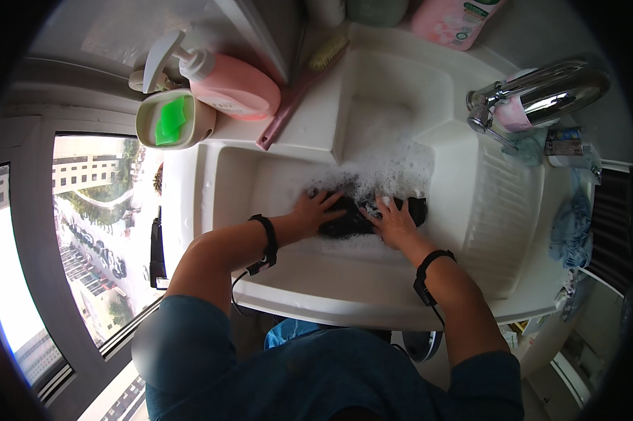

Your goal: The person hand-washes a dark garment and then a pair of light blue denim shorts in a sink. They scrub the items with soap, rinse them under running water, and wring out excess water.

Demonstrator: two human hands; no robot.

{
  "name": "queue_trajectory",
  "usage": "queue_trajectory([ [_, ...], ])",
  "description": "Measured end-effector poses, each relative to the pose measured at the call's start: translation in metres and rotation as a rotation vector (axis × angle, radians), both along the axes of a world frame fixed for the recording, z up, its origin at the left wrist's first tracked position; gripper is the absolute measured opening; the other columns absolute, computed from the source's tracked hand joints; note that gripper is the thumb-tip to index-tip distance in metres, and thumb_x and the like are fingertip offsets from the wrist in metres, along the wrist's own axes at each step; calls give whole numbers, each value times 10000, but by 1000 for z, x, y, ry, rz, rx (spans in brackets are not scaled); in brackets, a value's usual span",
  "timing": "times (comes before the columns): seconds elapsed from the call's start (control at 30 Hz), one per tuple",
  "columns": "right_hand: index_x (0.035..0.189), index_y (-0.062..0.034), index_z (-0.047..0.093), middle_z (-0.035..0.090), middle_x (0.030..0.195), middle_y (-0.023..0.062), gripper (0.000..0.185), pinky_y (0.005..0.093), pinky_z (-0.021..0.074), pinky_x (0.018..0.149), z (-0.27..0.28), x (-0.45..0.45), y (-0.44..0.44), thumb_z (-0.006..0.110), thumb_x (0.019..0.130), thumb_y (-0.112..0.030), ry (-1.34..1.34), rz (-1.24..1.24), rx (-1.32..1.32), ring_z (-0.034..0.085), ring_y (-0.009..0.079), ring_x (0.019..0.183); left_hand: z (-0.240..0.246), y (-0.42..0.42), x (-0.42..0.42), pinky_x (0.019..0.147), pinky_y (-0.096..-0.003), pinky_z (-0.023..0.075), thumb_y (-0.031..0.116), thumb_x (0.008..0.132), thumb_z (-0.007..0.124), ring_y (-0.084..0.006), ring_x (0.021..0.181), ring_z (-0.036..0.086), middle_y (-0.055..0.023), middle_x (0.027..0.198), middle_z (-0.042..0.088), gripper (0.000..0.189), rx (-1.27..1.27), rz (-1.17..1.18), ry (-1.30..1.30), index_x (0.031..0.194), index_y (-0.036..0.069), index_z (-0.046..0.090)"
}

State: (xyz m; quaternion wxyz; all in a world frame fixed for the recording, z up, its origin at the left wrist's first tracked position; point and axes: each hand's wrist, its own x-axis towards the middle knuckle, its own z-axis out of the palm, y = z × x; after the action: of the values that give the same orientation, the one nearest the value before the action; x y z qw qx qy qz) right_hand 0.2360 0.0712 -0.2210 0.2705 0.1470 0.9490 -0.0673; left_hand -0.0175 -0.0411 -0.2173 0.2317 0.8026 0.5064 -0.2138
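Observation:
A dark, wet cloth (pixel 343 225) lies in the soapy water of a white laundry sink (pixel 274 271). My left hand (pixel 316 213) rests on the cloth's left part with its fingers spread. On the right part lies my right hand (pixel 394 221), fingers also apart and pointing away from me. Both palms face down, and neither hand is closed around the fabric. White suds (pixel 385 168) float around the cloth and cover its far edge, so its full shape is hidden.
A scrubbing brush (pixel 300 97), a pink pump bottle (pixel 237 87) and a soap dish (pixel 203 116) with green soap (pixel 170 121) stand at the back left. At the right are a chrome faucet (pixel 527 100), a ribbed washboard (pixel 498 221) and a blue cloth (pixel 571 229). A window (pixel 92 210) lies left.

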Motion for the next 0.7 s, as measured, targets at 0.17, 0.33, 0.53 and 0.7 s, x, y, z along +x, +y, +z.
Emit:
queue_trajectory([
  [0.17, 1523, -198, 397, 222, 1583, 175, 549, 586, 348, 1079, -29, -5, -24, 505, 1002, -332, -356, 66, -40, 284, 418, 1400, -30, -12, 12, 914, -513, 486, 208, 854, 635, -393, 1339, 402, -151, 1553, 295, 617, -23, 122, -126, 1448, 258, 473],
  [0.33, 1481, -43, 417, 273, 1565, 207, 574, 464, 330, 1125, -45, -30, -19, 502, 1006, -354, -203, -313, -658, 330, 354, 1409, -49, 16, 31, 893, -514, 492, 207, 888, 550, -399, 1155, 532, -214, 1234, 529, 352, -261, 402, -338, 1199, 60, 624],
  [0.53, 1394, 47, 461, 457, 1426, 244, 682, 436, 343, 1099, 1, -69, -22, 546, 968, -479, 802, -1427, -793, 445, 381, 1327, -32, 39, 61, 932, -504, 471, 596, 986, 272, -343, 1140, 591, -165, 1345, 582, 716, -606, 1950, -1197, 1435, 80, 482],
  [0.7, 1053, 27, 612, 574, 1067, 258, 460, 502, 463, 879, 44, -95, -2, 638, 907, -408, 1111, -1064, -415, 569, 443, 992, -6, 78, 58, 970, -466, 474, 548, 1004, 321, -321, 1109, 607, -137, 1267, 627, 586, -951, 1975, -2159, 1291, 106, 578],
])
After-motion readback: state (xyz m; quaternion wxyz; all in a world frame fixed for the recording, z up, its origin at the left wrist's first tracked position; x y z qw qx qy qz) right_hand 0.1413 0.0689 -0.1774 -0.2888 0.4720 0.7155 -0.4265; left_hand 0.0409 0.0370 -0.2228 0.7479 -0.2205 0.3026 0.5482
